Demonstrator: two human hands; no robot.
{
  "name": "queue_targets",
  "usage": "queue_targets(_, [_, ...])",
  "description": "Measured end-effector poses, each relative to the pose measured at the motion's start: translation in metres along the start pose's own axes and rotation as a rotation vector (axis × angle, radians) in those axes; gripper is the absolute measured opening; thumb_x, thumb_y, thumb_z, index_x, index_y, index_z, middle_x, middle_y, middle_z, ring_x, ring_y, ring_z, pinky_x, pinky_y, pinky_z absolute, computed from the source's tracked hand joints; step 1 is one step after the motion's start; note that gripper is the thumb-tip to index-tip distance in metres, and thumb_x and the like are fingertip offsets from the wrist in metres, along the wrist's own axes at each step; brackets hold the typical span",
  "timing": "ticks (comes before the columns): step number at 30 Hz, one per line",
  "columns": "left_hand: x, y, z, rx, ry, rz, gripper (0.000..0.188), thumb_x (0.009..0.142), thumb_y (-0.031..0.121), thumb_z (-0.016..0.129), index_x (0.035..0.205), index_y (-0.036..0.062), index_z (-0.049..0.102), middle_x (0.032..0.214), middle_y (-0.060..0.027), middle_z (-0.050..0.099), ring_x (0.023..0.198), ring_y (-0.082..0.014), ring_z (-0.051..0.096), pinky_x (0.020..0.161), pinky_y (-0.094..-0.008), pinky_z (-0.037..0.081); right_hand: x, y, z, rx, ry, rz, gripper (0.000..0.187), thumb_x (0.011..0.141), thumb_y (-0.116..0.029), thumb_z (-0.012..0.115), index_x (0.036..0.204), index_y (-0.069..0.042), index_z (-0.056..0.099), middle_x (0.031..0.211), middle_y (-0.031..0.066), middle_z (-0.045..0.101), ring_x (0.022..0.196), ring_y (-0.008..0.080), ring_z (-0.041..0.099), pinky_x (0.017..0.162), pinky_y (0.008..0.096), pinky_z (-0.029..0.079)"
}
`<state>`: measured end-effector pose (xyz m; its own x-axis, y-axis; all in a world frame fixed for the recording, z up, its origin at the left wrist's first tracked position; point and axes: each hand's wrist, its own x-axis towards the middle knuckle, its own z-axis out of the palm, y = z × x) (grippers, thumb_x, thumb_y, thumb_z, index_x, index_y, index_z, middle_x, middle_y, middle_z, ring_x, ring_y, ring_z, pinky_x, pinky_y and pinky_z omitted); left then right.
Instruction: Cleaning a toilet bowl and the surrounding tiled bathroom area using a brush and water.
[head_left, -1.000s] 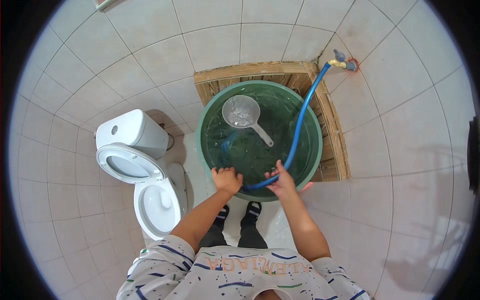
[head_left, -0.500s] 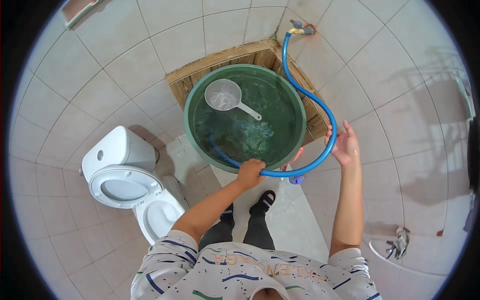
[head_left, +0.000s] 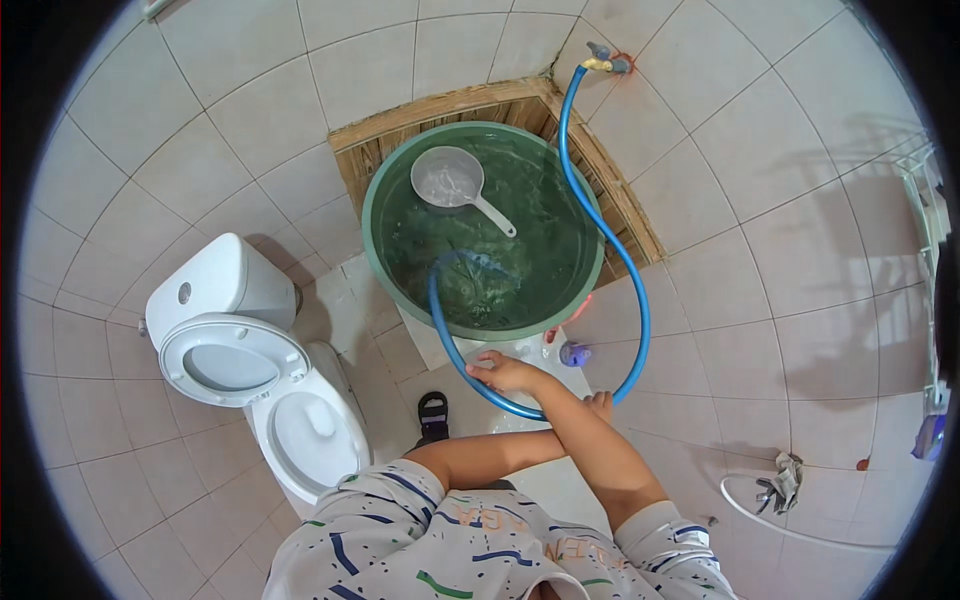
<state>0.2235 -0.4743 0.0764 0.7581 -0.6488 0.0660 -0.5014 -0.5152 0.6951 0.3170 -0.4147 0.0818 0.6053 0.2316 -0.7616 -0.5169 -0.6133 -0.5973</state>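
Observation:
A blue hose runs from the wall tap over a round green tub of water, loops towards me and dips back into it, its end under the surface. My forearms are crossed, the right over the left. On the stretch left of the loop, my right hand has its fingers closed about the hose. My left hand reaches beneath the right forearm and grips the hose at the loop's right side; part of it is hidden. In the tub floats a pale dipper with a long handle.
A wooden surround frames the tub's back. To the left stands a white toilet with its lid raised. A small purple object lies by the tub's front. At right are a wire rack and a white hose along the wall.
My right hand has crossed over to the left and closed on the hose. The left hand has swung right, under that arm. The hose's loop has come nearer to me.

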Motion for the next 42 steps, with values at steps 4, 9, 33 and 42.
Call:
queue_targets(4, [-0.021, -0.024, -0.007, 0.148, -0.138, 0.024, 0.046, 0.071, 0.026, 0.044, 0.106, -0.0037, 0.042, 0.091, -0.0164, 0.049, 0.08, -0.0279, 0.051, 0.065, -0.0386, 0.042, -0.009, 0.002, 0.013, 0.143, -0.293, -0.148, 0.033, 0.081, -0.032, 0.049, 0.099, -0.004, 0.045, 0.069, 0.0052, 0.053, 0.065, 0.0158, 0.05, 0.056, 0.0272, 0.041])
queue_targets(9, [-0.079, -0.056, -0.042, -0.188, -0.137, 0.545, 0.032, 0.08, 0.024, 0.041, 0.104, 0.0022, 0.044, 0.104, -0.0115, 0.046, 0.096, -0.0227, 0.045, 0.079, -0.0356, 0.038, -0.056, 0.013, -0.015, -0.029, 0.285, -0.475, 0.028, 0.079, -0.031, 0.051, 0.088, -0.005, 0.048, 0.065, 0.0082, 0.049, 0.059, 0.0173, 0.046, 0.054, 0.0309, 0.039])
queue_targets(33, [0.033, -0.063, -0.209, -1.181, 0.372, -0.411, 0.023, 0.087, 0.026, 0.036, 0.092, 0.005, 0.043, 0.055, 0.002, 0.037, 0.041, -0.0035, 0.031, 0.037, -0.0176, 0.025, -0.06, 0.15, 0.025, 0.328, 0.475, -0.367, 0.028, 0.078, -0.016, 0.054, 0.103, -0.006, 0.049, 0.098, 0.0105, 0.053, 0.087, 0.0178, 0.053, 0.075, 0.0278, 0.042])
queue_targets(42, [0.063, -0.041, -0.203, -0.867, 0.081, -0.209, 0.018, 0.084, 0.017, 0.041, 0.089, 0.0008, 0.048, 0.051, 0.0041, 0.036, 0.045, -0.0015, 0.03, 0.04, -0.0167, 0.023, -0.052, 0.137, -0.141, 0.734, 0.606, -0.344, 0.017, 0.079, -0.011, 0.052, 0.095, -0.005, 0.051, 0.077, 0.0006, 0.053, 0.069, 0.0094, 0.049, 0.065, 0.022, 0.04])
